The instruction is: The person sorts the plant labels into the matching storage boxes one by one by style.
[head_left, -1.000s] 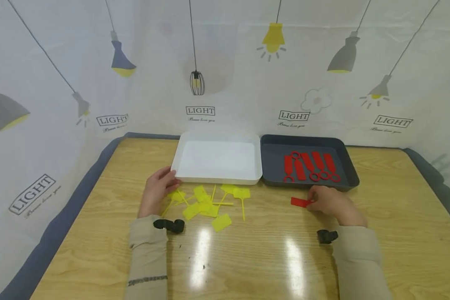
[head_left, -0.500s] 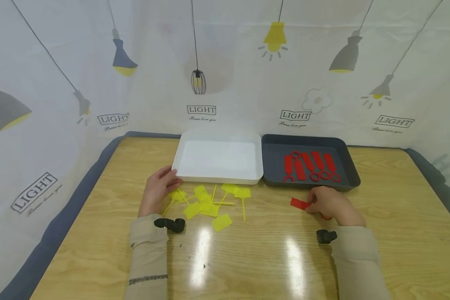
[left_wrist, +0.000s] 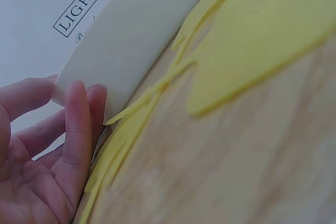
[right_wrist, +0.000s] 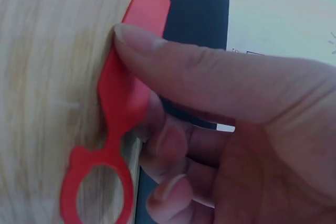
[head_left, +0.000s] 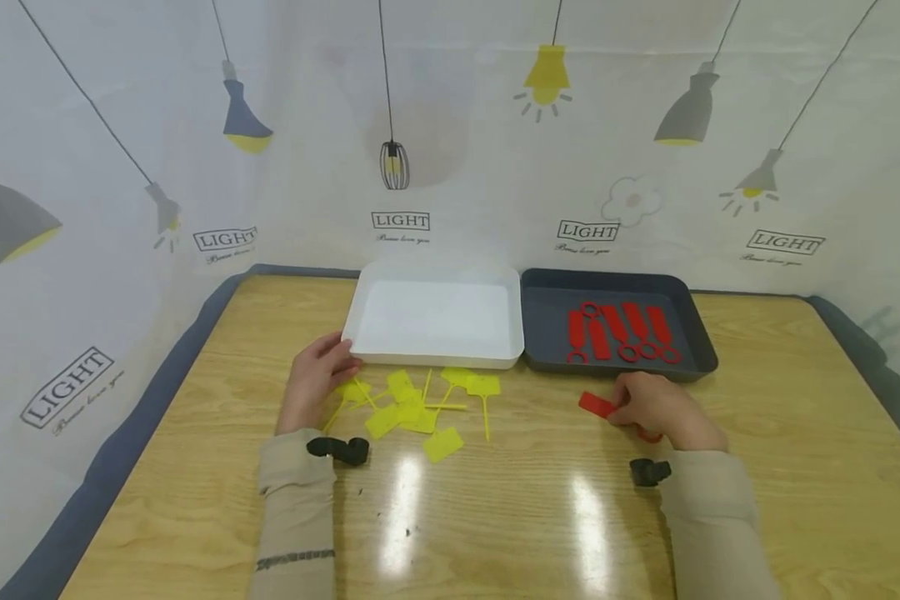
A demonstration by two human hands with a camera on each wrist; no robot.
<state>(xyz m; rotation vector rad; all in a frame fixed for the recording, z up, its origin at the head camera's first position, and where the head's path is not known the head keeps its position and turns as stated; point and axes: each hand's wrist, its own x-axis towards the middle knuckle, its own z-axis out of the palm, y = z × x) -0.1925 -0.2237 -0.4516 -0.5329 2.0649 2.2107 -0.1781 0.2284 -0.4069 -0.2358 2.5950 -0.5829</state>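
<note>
A curtained booth — lamp-printed cloth (head_left: 480,125) around a wooden table (head_left: 495,517).

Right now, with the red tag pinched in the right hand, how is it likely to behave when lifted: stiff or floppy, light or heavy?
The red tag is probably light, since it looks thin and flat. Its panel seems fairly stiff, showing no obvious droop beyond the right hand. The narrow neck may flex more easily.

Red tag (right_wrist: 125,95) between fingers (right_wrist: 170,145)
</note>
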